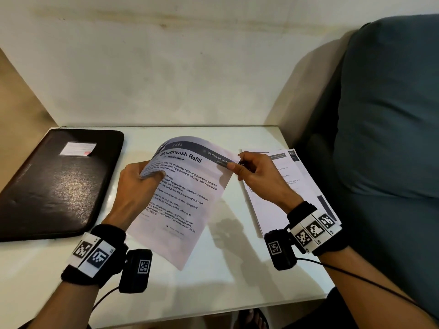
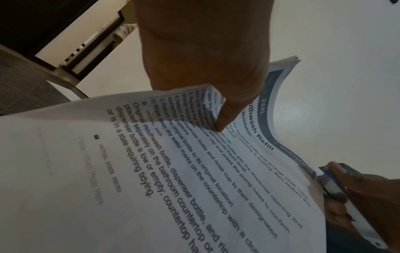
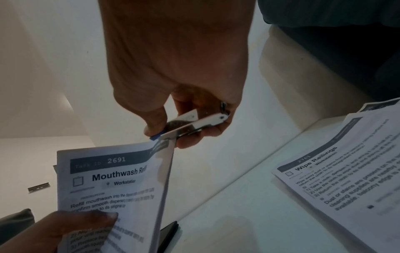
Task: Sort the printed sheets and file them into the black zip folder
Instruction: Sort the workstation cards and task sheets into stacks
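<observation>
My left hand (image 1: 152, 175) grips the left edge of a curled set of printed sheets (image 1: 183, 198) headed "Mouthwash Refill", thumb (image 2: 225, 116) on top. They are held above the white table (image 1: 237, 269). My right hand (image 1: 237, 163) holds a small metal stapler (image 3: 190, 125) with a blue tip, its mouth set over the set's top right corner. The black zip folder (image 1: 54, 184) lies shut at the left of the table. A second pile of sheets (image 3: 346, 179), topped by "Wipe Railings", lies on the table at the right.
A dark blue sofa cushion (image 1: 392, 115) stands close along the table's right side. A pale wall (image 1: 166, 67) rises right behind the table. A short strip of staples (image 3: 39, 187) lies on the table beyond the held sheets.
</observation>
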